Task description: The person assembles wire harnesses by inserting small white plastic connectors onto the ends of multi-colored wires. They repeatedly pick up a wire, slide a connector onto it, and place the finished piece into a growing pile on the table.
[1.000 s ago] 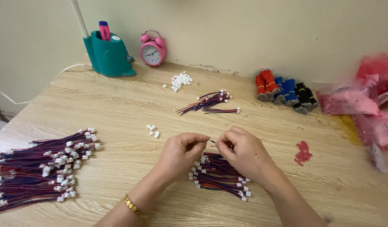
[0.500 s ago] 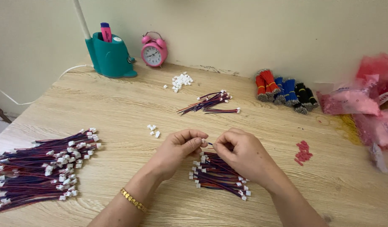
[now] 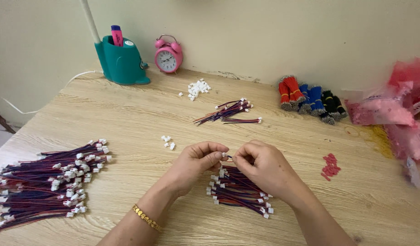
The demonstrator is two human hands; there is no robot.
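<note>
Head view, only cam available.

1. Hands. I see my left hand [image 3: 196, 161] and right hand [image 3: 264, 166] meeting near the table's [image 3: 128, 118] front edge, approx centre. Both are pinched: thumb + forefinger tips of each close on the same small white connector [image 3: 224, 155] w/ its thin wire. Remaining fingers curled in. Whether the connector is fully seated on the wire I cannot tell; too small.

2. Work item. The connector sits between the two pinches, just above the small wire bundle [image 3: 239, 191], which lies on the table under the right hand, partly hidden by it.

3. Surroundings. Large finished-looking wire pile [image 3: 50, 182] at front-left edge. A few loose white connectors [image 3: 168, 142] left of the left hand, near. More connectors [image 3: 197, 88] in a heap toward the back edge, w/ another wire bundle [image 3: 228, 111] beside them. Red/blue/black wire rolls [image 3: 310, 98] at back-right. Pink bags [image 3: 392, 109] at right edge. Red bits [image 3: 330, 166] right of the right hand. Teal holder [image 3: 121, 61] and pink clock [image 3: 168, 54] at back-left.

4. Technique, my judgement. Keep the pinch close to the connector so the wire does not buckle. Line the parts up straight, push along the axis, no twisting. Hold the work clear of the bundle below to avoid snagging.
</note>
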